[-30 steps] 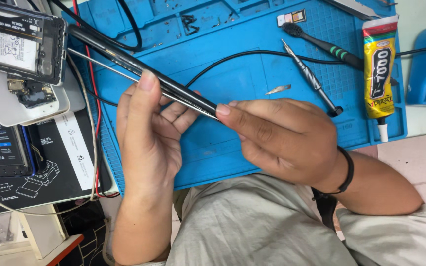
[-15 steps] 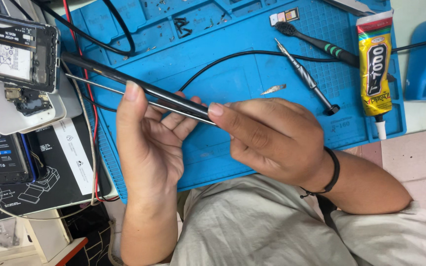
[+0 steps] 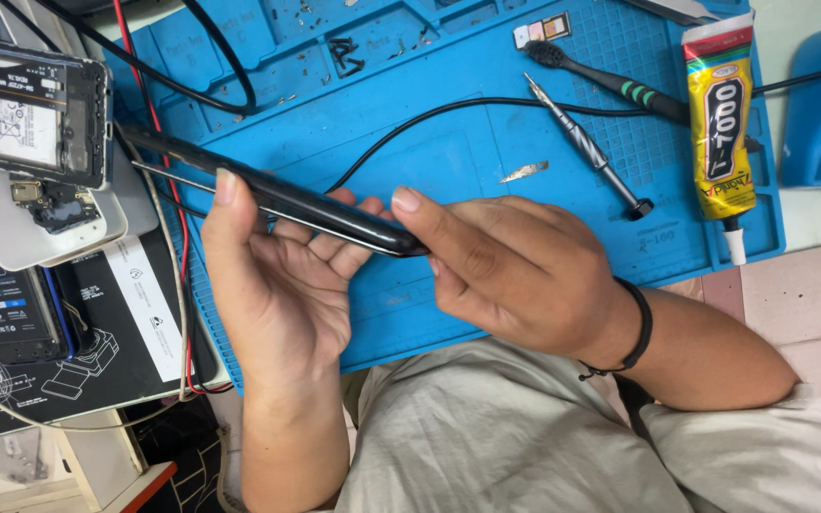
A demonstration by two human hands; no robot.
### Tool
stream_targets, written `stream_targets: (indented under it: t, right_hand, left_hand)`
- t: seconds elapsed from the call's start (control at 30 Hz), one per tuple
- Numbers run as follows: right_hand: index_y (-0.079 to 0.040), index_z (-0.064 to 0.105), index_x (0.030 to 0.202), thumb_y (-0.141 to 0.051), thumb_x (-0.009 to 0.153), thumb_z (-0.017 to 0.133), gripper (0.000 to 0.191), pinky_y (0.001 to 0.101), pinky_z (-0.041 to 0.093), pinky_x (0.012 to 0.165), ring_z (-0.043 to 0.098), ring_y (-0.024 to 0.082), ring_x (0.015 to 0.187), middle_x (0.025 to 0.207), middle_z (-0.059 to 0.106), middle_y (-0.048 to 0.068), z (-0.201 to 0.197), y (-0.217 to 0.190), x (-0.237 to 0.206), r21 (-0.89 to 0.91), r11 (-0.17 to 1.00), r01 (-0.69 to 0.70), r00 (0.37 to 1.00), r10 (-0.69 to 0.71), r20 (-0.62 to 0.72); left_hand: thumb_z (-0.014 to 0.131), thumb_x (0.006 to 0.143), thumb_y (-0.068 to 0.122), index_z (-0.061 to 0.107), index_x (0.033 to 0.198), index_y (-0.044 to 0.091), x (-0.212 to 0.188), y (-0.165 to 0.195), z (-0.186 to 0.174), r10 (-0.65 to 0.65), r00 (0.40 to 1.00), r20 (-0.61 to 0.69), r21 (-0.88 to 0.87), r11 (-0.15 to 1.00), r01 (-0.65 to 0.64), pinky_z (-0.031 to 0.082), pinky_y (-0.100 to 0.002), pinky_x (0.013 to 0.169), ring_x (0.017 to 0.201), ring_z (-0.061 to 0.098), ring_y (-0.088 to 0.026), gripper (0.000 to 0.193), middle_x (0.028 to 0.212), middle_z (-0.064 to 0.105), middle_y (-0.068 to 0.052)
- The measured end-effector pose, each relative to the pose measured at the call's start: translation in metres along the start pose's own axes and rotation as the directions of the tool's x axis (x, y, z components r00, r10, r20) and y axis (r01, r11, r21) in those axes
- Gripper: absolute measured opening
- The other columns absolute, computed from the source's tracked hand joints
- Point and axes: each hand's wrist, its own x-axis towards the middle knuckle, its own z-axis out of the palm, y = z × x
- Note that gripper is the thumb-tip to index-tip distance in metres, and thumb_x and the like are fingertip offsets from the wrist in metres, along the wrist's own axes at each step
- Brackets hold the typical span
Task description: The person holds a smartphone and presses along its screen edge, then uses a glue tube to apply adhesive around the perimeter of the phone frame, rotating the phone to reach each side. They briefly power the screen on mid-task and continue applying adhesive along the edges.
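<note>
A thin black phone (image 3: 239, 180), seen edge-on, is held above the blue work mat (image 3: 448, 142). My left hand (image 3: 277, 285) cups it from below, thumb on its upper edge and fingers under it. My right hand (image 3: 505, 275) pinches the phone's near right end, thumb on top. A thin strip or screen edge shows slightly separated along the phone's lower side.
An opened phone with exposed battery (image 3: 30, 114) lies at the left on a white case. Two screwdrivers (image 3: 586, 147) (image 3: 620, 87), a yellow glue tube (image 3: 719, 133), a black cable (image 3: 429, 119) and small screws lie on the mat. A black box (image 3: 59, 332) sits lower left.
Both hands and the phone have shifted a little in the view; my right thumb has slid closer along the phone's edge toward the left hand.
</note>
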Motion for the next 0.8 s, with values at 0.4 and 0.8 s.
stream_targets:
  t: [0.4, 0.8]
  right_hand:
    - [-0.006, 0.049, 0.146, 0.003, 0.088, 0.074, 0.064, 0.0360, 0.056, 0.079, 0.067, 0.027, 0.091, 0.111, 0.067, 0.011, -0.001, -0.002, -0.004, 0.072, 0.997, 0.004, 0.998, -0.008, 0.058]
    - [-0.003, 0.055, 0.142, -0.001, 0.083, 0.075, 0.063, 0.0366, 0.055, 0.074, 0.067, 0.026, 0.087, 0.110, 0.067, 0.011, -0.008, 0.004, -0.037, 0.122, 0.992, -0.024, 0.994, 0.011, 0.108]
  left_hand:
    - [0.060, 0.108, 0.039, 0.065, 0.114, 0.002, -0.005, -0.003, -0.011, 0.047, 0.997, 0.065, -0.098, 0.994, -0.040, 0.063, -0.053, 0.091, 0.097, 0.075, -0.034, 0.038, 0.101, 0.073, -0.020]
    - [0.050, 0.117, 0.033, 0.063, 0.127, -0.005, -0.034, -0.033, -0.011, 0.094, 0.977, 0.193, -0.180, 0.982, -0.059, 0.061, -0.046, 0.088, 0.100, 0.074, -0.034, 0.042, 0.104, 0.074, -0.022]
